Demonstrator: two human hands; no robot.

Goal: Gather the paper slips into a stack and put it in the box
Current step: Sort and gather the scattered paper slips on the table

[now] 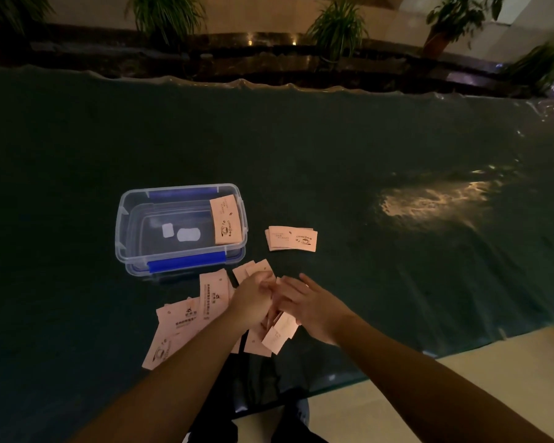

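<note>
Nearest us, our left hand [253, 298] and right hand [311, 306] meet, pinching loose paper slips [186, 318] scattered on the dark surface [365, 282]. Beyond, a small stack [291, 238] lies beside the clear box [181, 228], which holds one slip [226, 219].

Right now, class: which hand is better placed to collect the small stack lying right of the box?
The right hand, probably. The stack lies ahead of it across bare tablecloth, while the left hand sits nearer the loose slips and the box.
</note>
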